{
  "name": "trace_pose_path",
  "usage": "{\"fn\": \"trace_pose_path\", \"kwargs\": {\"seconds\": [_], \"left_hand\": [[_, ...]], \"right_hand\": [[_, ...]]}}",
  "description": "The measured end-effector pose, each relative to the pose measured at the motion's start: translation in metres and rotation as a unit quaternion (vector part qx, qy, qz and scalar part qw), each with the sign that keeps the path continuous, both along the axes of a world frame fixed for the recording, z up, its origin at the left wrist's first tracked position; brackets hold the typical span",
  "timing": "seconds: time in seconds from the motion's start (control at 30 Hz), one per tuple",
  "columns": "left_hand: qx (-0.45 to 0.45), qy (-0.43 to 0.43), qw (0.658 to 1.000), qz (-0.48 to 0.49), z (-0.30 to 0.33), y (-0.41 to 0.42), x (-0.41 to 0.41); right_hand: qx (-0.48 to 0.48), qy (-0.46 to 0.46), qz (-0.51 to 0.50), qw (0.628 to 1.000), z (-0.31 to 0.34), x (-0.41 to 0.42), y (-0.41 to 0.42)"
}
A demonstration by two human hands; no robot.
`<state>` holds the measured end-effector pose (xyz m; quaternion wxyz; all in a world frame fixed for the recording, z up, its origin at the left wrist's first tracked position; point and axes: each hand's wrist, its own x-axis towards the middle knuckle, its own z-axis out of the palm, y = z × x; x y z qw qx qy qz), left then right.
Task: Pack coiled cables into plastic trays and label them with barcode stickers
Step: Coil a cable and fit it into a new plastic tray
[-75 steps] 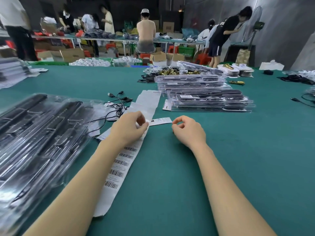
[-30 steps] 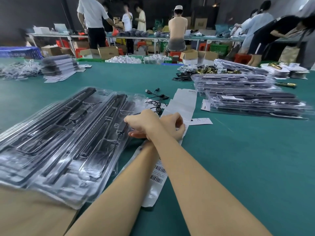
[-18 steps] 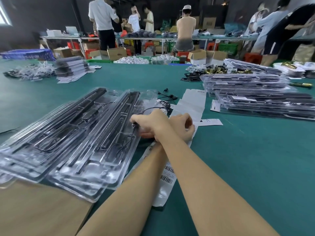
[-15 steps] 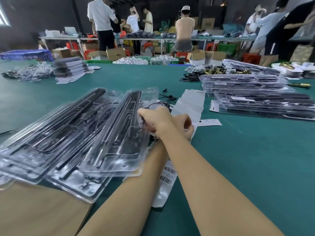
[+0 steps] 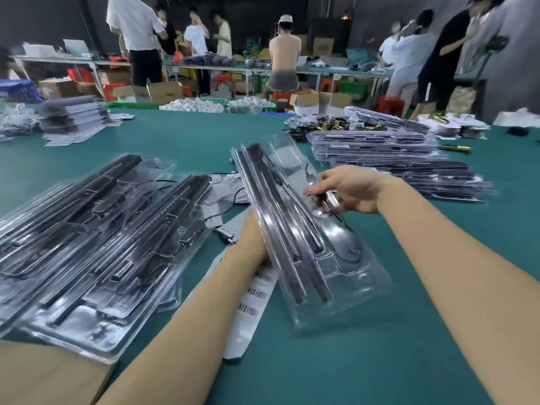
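Step in hand, I judged: fetching tray for labelling. Left hand point(image 5: 253, 235) gripped clear tray point(image 5: 309, 244) edge, right hand point(image 5: 344, 190) pinched its far side; tray tilted above sticker strip point(image 5: 251, 299). Next: lay flat beside strip, peel barcode.

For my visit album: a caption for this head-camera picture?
Both hands hold a clear plastic tray above the barcode sticker strip.

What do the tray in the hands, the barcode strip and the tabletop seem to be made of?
Clear moulded tray: thin glossy plastic; it shines and shows through. White barcode strip: matte paper, probably sticker backing. Green tabletop: dull, glare-free, possibly felt or a mat.
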<state>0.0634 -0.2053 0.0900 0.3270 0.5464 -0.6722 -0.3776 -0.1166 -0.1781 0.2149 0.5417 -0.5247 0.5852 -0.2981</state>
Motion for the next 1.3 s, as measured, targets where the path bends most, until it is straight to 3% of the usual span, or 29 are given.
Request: {"fn": "trace_pose_path", "kwargs": {"seconds": [0.1, 0.17, 0.23, 0.3, 0.37, 0.4, 0.57, 0.67, 0.77, 0.83, 0.97, 1.13, 1.3], "left_hand": [[-0.135, -0.199, 0.970, -0.017, 0.018, -0.001, -0.003], [-0.191, -0.204, 0.959, -0.038, 0.026, -0.003, 0.000], [-0.196, -0.141, 0.970, -0.035, 0.030, -0.007, 0.003], [-0.101, -0.012, 0.994, -0.036, 0.037, -0.009, 0.004], [0.002, 0.123, 0.991, -0.046, 0.051, -0.008, 0.004], [0.029, 0.148, 0.987, -0.060, 0.057, -0.007, 0.003], [0.066, 0.085, 0.970, -0.218, 0.069, 0.003, 0.004], [0.126, 0.126, 0.944, -0.277, 0.065, 0.000, 0.015], [0.200, 0.171, 0.920, -0.289, 0.060, -0.002, 0.019], [0.222, 0.148, 0.917, -0.297, 0.061, -0.004, 0.020], [0.224, 0.114, 0.920, -0.301, 0.072, -0.008, 0.021], [0.227, 0.093, 0.928, -0.281, 0.071, -0.009, 0.026], [0.240, 0.098, 0.927, -0.272, 0.070, -0.005, 0.030]], "right_hand": [[-0.003, -0.020, -0.001, 1.000, 0.003, -0.026, 0.014], [-0.009, -0.025, -0.019, 0.999, 0.000, -0.039, 0.026], [-0.031, -0.048, -0.055, 0.997, -0.008, -0.049, 0.040], [-0.047, -0.135, -0.083, 0.986, -0.023, -0.055, 0.054], [-0.049, -0.244, -0.112, 0.962, -0.041, -0.057, 0.066], [-0.051, -0.283, -0.118, 0.951, -0.050, -0.056, 0.069], [-0.041, -0.334, -0.061, 0.940, -0.076, -0.039, 0.075], [-0.031, -0.355, -0.049, 0.933, -0.077, -0.039, 0.073], [-0.055, -0.426, -0.161, 0.888, -0.079, -0.046, 0.065], [-0.067, -0.459, -0.214, 0.860, -0.081, -0.051, 0.062], [-0.067, -0.443, -0.260, 0.856, -0.083, -0.055, 0.058], [-0.076, -0.498, -0.345, 0.792, -0.082, -0.063, 0.057], [-0.020, -0.447, -0.303, 0.842, -0.077, -0.062, 0.062]]}}
